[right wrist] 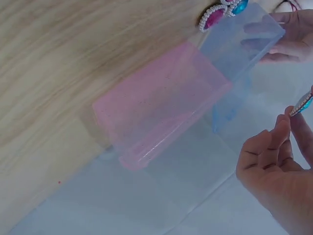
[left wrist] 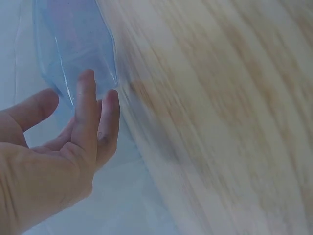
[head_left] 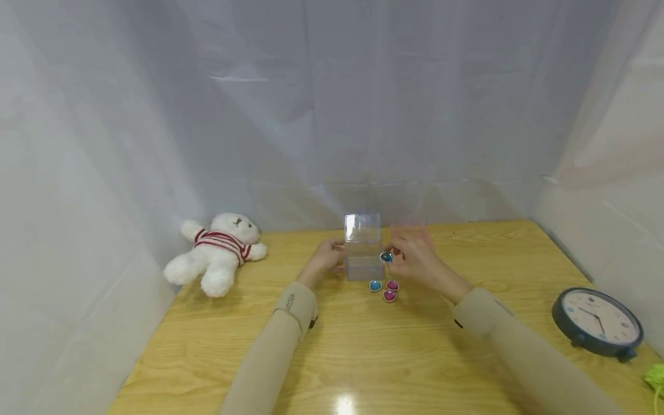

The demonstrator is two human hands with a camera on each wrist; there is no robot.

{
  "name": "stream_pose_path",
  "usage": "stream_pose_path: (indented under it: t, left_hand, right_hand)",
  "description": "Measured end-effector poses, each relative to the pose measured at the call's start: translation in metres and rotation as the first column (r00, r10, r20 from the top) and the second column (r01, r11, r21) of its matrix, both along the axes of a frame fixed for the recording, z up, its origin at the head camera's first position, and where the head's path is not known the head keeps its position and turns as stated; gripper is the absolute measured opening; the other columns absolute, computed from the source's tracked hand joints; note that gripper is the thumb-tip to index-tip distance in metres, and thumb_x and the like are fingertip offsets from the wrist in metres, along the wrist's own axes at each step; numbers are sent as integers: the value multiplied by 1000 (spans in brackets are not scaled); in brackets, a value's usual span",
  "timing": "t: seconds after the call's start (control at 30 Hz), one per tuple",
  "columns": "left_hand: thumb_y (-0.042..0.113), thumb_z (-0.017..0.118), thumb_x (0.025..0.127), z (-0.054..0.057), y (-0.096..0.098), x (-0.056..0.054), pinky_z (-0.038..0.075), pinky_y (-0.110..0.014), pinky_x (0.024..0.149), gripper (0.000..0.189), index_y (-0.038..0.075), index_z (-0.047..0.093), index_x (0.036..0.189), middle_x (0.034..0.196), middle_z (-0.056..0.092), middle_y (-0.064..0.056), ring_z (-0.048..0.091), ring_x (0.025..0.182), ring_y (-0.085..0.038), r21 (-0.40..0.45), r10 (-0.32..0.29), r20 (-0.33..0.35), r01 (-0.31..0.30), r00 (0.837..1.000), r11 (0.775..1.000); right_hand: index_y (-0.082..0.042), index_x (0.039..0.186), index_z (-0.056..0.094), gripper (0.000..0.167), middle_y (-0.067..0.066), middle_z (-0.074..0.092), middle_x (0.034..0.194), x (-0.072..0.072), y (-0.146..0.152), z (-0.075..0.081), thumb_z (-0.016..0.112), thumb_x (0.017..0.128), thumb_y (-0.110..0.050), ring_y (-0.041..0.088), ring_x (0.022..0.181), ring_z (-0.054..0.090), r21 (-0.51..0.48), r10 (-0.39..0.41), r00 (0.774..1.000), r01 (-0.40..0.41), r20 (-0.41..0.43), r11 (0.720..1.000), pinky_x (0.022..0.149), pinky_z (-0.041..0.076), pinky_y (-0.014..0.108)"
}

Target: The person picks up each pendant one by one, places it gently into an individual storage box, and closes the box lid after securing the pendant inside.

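Note:
My right hand (head_left: 417, 262) pinches a blue jewel (head_left: 386, 257) with a beaded rim between thumb and fingertips, right by the side of a clear bluish plastic box (head_left: 363, 272). The box's lid (head_left: 362, 227) stands raised at the back. On the box's other side, my left hand (head_left: 325, 259) has its fingertips at the wall; in the left wrist view its thumb and fingers (left wrist: 85, 112) are spread and loosely bent. Just in front of the box lie another blue jewel (head_left: 376, 286) and two pink jewels, one pink jewel (head_left: 392, 286) behind the other pink jewel (head_left: 389, 296).
A translucent pink box (right wrist: 161, 103) stands beside the clear one, partly behind my right hand in the head view. At the left lies a white teddy bear (head_left: 220, 253) in a striped top. A round clock (head_left: 596, 321) and something yellow-green (head_left: 655, 377) are at the right edge.

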State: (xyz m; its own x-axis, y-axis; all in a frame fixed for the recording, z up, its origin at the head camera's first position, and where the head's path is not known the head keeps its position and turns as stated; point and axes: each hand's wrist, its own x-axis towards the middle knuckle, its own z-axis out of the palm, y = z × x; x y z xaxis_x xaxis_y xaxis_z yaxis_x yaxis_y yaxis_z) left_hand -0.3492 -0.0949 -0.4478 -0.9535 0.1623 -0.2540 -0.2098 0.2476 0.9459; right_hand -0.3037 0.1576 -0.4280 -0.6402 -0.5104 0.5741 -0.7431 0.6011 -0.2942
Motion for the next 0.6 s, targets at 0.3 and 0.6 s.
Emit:
stream_pose_path:
  t: [0.3,0.6]
  left_hand:
    - [8,55,107,2,1,2,58,-47,109,51,-1,43,155,147,58,-26,63,130,-41,55,-27,17,26,1000,998]
    - [5,52,106,1,2,4,57,-51,111,53,-3,40,157,149,56,-30,60,135,-45,55,-34,19,33,999,998]
  right_hand:
    - [-2,110,75,28,7,73,85,-14,-13,10,77,82,-6,12,69,62,42,-78,980,72,182,997,62,53,22]
    - [-7,123,74,33,5,75,95,-27,-27,10,72,91,-14,12,75,63,95,-99,931,69,350,993,67,55,25]
